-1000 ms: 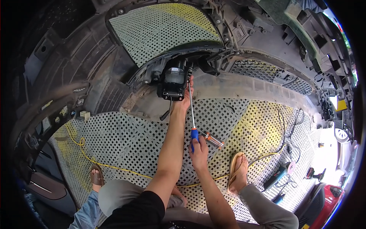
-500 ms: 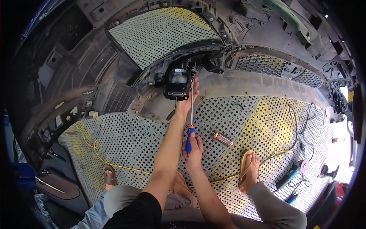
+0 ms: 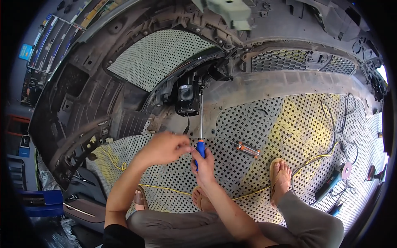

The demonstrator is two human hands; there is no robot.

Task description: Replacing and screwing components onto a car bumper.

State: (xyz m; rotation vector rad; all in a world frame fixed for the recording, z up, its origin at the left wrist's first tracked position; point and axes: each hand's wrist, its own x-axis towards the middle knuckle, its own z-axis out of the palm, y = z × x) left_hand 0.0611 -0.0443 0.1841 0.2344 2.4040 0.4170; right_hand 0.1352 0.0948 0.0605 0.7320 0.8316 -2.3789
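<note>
My right hand (image 3: 202,166) is closed around the blue handle of a long screwdriver (image 3: 201,124). Its shaft points away from me, and the tip meets a fitting beside a black finned lamp unit (image 3: 185,94). That unit sits on the inner side of a large dark car bumper (image 3: 136,89), with a short black cable hanging from it. Just left of the handle is my left hand (image 3: 163,148), its fingers curled and smeared by motion. Whether it holds anything small cannot be made out.
An orange-and-clear bit case (image 3: 248,149) lies on the perforated floor mat (image 3: 231,182). An angle grinder (image 3: 333,182), black cords and a yellow cord (image 3: 165,189) are to the right and below. A brown-and-grey panel (image 3: 84,208) stands at lower left; a shelf rack (image 3: 53,41) is beyond.
My left hand has pulled back from beside the lamp unit to near the screwdriver handle. The right hand keeps its hold on the screwdriver. The view has shifted, showing more at the left.
</note>
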